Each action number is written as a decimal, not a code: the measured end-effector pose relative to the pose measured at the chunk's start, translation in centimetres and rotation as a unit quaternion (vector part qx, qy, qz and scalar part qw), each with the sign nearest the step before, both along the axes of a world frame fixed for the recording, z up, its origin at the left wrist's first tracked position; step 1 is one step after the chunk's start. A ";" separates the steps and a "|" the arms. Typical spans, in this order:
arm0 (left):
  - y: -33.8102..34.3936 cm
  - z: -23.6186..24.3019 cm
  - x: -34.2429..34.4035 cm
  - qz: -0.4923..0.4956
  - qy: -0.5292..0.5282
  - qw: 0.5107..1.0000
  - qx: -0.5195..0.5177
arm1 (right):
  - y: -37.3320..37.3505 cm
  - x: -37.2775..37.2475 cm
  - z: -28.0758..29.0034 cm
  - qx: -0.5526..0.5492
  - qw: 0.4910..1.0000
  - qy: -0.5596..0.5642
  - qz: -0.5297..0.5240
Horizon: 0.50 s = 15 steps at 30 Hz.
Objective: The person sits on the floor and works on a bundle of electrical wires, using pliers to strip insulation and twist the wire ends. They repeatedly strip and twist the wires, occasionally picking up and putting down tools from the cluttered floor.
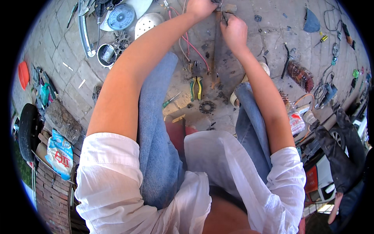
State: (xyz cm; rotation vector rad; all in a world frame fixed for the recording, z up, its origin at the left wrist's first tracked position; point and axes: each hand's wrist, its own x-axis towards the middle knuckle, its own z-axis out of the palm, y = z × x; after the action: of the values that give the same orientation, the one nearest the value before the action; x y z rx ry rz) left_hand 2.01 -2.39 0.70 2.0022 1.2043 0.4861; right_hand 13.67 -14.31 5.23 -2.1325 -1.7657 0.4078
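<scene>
At the top edge, my left hand (200, 8) is closed with its fingertips on a small dark piece, too small to name. My right hand (235, 32) is pinched on a thin dark metal piece (223, 17), whose kind I cannot make out. Between the hands lies what looks like a hammer, its long brown handle (217, 50) pointing toward me and its blocky head (229, 8) beside my right fingers. Nearer me on the paving are pliers with yellow-green grips (196, 86), a screwdriver (171, 100) and a dark toothed ring (207, 107). Pink wires (188, 43) run beside my left forearm.
A blue round lid (121, 17), a white perforated shoe (149, 24) and a metal can (106, 55) stand at the upper left. Copper-coloured coils (300, 75) and cables (324, 87) lie right. A stone (62, 121) and tyre (28, 132) are far left. Another person's dark-clothed legs (335, 148) show right.
</scene>
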 end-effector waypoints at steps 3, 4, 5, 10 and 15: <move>0.2 1.2 -0.1 -0.014 0.017 0.999 -0.026 | 0.2 -0.3 1.0 0.024 1.000 0.004 0.004; 0.2 1.5 -0.1 -0.019 0.022 0.999 -0.036 | 0.1 -0.2 0.7 0.019 1.000 -0.001 0.003; 0.0 1.7 0.0 -0.017 0.020 0.999 -0.031 | 0.0 0.0 0.1 0.015 1.000 -0.006 0.003; -0.7 1.2 0.2 0.003 0.019 1.000 0.015 | 0.3 -0.3 0.6 -0.004 0.999 0.038 -0.025; -1.0 0.6 0.6 0.015 0.039 0.999 0.017 | 0.3 -0.1 0.1 -0.032 0.996 0.059 -0.061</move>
State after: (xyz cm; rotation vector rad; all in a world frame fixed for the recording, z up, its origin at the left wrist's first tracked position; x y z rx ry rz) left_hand 2.59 -3.38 1.30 2.0521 1.2831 0.4492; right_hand 13.57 -13.98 5.33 -2.1976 -1.5678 0.5517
